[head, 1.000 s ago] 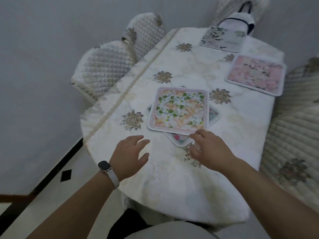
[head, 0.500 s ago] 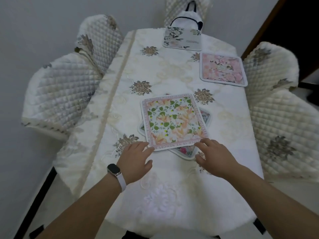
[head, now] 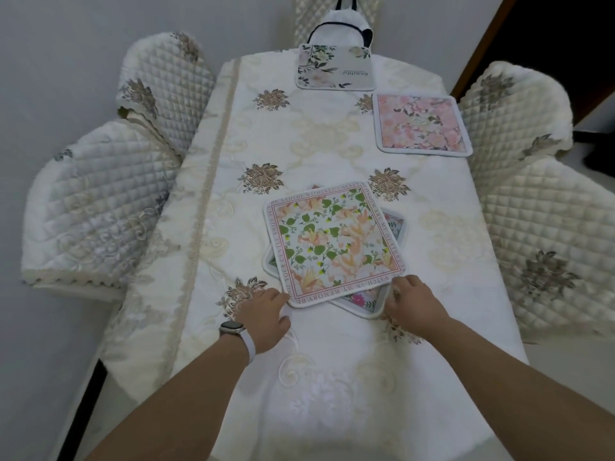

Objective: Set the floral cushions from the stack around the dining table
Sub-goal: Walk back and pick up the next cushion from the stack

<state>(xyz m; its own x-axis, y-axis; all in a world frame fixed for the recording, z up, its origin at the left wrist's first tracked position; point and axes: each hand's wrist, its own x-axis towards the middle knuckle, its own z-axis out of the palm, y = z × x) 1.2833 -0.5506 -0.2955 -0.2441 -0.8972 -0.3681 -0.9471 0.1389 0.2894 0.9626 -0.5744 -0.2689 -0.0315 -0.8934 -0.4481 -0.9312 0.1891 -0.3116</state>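
Observation:
A stack of flat floral cushions lies mid-table. Its top cushion (head: 332, 242) is white with green leaves, orange flowers and a lettered border; other cushions (head: 359, 302) peek out beneath. My left hand (head: 264, 314), wearing a watch, touches the top cushion's near left corner, fingers tucked at its edge. My right hand (head: 412, 302) curls around the near right corner of the stack. A pink floral cushion (head: 421, 124) lies at the table's far right edge, and a pale grey-green one (head: 334, 66) at the far end.
The table (head: 316, 394) wears a cream embroidered cloth. Quilted chairs stand on the left (head: 100, 207) and on the right (head: 545, 234), and another (head: 312, 15) at the far end holds a white bag (head: 342, 23). A dark doorway (head: 565, 44) is far right.
The view swung round to face down the table. Both hands slid forward from the cloth to the near corners of the stack, and their fingers have curled at the cushion's edge.

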